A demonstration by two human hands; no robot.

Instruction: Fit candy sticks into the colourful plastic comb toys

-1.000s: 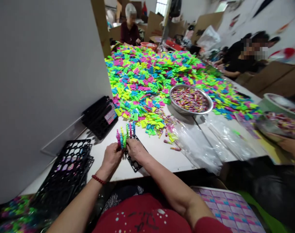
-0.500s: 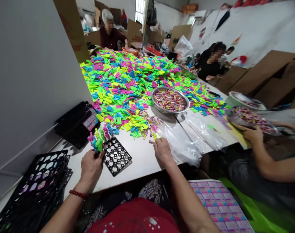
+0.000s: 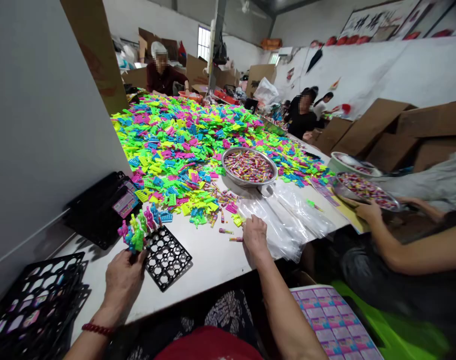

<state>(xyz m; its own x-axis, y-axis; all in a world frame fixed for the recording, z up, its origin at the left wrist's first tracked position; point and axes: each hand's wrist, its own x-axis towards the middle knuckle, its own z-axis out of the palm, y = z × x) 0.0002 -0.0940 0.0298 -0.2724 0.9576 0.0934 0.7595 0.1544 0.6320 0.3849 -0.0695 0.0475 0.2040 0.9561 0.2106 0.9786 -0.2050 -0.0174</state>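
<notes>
My left hand (image 3: 124, 277) is closed on the left end of a black plastic grid tray (image 3: 168, 257). Pink, blue, green and yellow plastic toys (image 3: 138, 231) stand upright along that end, just above my fingers. Over the table to the right, my right hand (image 3: 255, 235) has its fingers bent together and pointing down. One small candy tube (image 3: 236, 239) reaches out from its fingertips, which are partly hidden. Another candy tube (image 3: 225, 231) lies apart on the table, and a yellow plastic piece (image 3: 238, 219) sits beside my fingers.
A big heap of bright plastic toys (image 3: 182, 140) covers the far table. A metal bowl (image 3: 228, 172) of candy tubes stands before it, with clear plastic bags (image 3: 276, 220) to the right. Black trays (image 3: 36, 295) are stacked at left. A co-worker's hand (image 3: 370, 212) holds another bowl.
The view has shifted, so the table sits lower and further left. Beside my right hand, a second candy tube now shows. My left hand stays at the tray's end.
</notes>
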